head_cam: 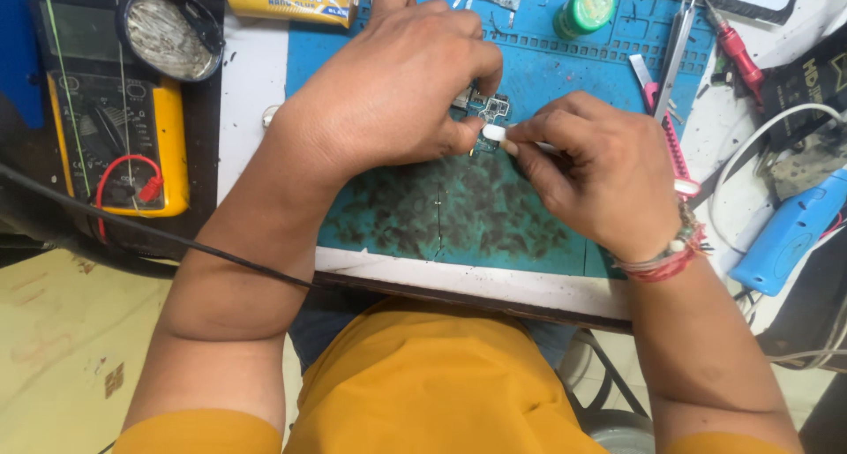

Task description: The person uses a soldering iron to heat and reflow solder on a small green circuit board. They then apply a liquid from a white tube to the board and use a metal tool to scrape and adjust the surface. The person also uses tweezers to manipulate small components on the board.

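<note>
My left hand [397, 83] presses down on a small circuit board [490, 110] that lies on a blue-green work mat [441, 207], fingers curled over its left side. My right hand [591, 167] pinches a thin stick with a white tip [494, 134], and the tip touches the board's lower edge. Most of the board is hidden under my left fingers.
A yellow multimeter [115, 127] with a round tin of wire wool [168, 35] sits at the left. A green-capped bottle [584, 8], tweezers [679, 39], a red-handled tool [732, 48] and a pink tool [675, 145] lie at the back right. A blue device [790, 233] rests at the right.
</note>
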